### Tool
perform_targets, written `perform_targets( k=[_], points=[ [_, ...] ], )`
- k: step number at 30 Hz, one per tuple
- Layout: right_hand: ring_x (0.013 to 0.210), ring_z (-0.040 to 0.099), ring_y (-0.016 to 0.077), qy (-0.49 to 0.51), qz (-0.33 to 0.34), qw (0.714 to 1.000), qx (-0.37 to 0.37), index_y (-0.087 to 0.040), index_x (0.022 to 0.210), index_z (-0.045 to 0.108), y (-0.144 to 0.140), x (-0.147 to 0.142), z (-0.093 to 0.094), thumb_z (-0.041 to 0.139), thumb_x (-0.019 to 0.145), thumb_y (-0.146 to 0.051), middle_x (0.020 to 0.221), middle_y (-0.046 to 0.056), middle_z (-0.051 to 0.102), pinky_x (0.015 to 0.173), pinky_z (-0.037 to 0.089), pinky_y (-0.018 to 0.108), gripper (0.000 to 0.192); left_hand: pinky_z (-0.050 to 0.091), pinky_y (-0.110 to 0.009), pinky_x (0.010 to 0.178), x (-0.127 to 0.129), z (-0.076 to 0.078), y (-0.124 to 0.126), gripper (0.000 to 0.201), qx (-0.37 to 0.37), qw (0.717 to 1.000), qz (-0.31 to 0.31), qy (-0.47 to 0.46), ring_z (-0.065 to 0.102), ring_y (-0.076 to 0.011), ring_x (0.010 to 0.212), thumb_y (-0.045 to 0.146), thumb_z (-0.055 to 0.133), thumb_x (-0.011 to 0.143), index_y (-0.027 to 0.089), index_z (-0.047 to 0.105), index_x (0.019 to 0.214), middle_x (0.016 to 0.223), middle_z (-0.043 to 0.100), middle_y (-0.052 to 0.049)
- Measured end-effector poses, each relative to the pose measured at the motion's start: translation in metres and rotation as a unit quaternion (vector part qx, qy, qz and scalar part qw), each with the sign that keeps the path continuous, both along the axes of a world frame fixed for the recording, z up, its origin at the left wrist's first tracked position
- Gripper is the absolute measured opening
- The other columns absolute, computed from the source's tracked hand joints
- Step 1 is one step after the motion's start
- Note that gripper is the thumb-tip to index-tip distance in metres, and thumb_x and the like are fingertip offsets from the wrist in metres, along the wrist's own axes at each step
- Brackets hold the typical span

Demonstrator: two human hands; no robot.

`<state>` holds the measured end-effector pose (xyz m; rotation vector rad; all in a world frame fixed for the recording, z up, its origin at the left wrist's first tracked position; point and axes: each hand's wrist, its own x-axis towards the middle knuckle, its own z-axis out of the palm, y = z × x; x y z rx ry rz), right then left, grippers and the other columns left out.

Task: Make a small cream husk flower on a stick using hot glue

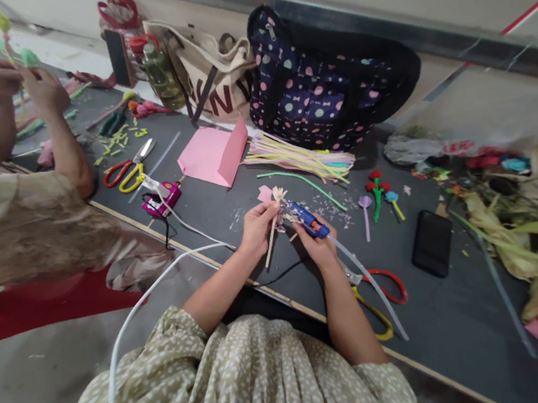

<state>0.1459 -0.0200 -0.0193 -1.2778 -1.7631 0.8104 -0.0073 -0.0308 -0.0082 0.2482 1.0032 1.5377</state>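
My left hand point(255, 229) pinches a small craft flower point(279, 194) with cream petals, a pink piece beside it and a thin stick stem point(270, 247) pointing down. In my right hand point(317, 245) is a blue hot glue gun point(308, 220), its front close to the flower. A long clear glue stick point(368, 275) trails out of its back. Small pale scraps point(335, 208) lie scattered on the dark table around both hands. Red-and-yellow scissors point(387, 285) rest partly behind my right forearm. My fingers hide part of the flower and the gun's handle.
Pink folded paper point(206, 157), bundled pipe cleaners point(298, 160) and small pipe-cleaner flowers point(377, 192) lie beyond my hands. A black phone point(432, 243) and dried husks point(501, 237) are at right. Bags point(333, 91) stand behind. A white cable point(118, 345) crosses the table's edge; another person's hands point(23, 80) work at left.
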Motion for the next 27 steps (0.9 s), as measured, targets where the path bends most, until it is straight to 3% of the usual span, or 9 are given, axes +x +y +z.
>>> perform_targets(
  k=[27],
  points=[
    [0.055, 0.05, 0.0138, -0.012, -0.008, 1.0, -0.013, -0.022, 0.069, 0.055, -0.002, -0.002, 0.011, 0.061, 0.082, -0.051, 0.059, -0.003, 0.055, 0.057, 0.043, 0.027, 0.033, 0.045, -0.021, 0.046, 0.001, 0.001, -0.002, 0.035, 0.001, 1.0, -0.008, 0.004, 0.054, -0.0069, 0.047, 0.035, 0.088, 0.06, 0.011, 0.07, 0.079, 0.062, 0.064, 0.0]
  ],
)
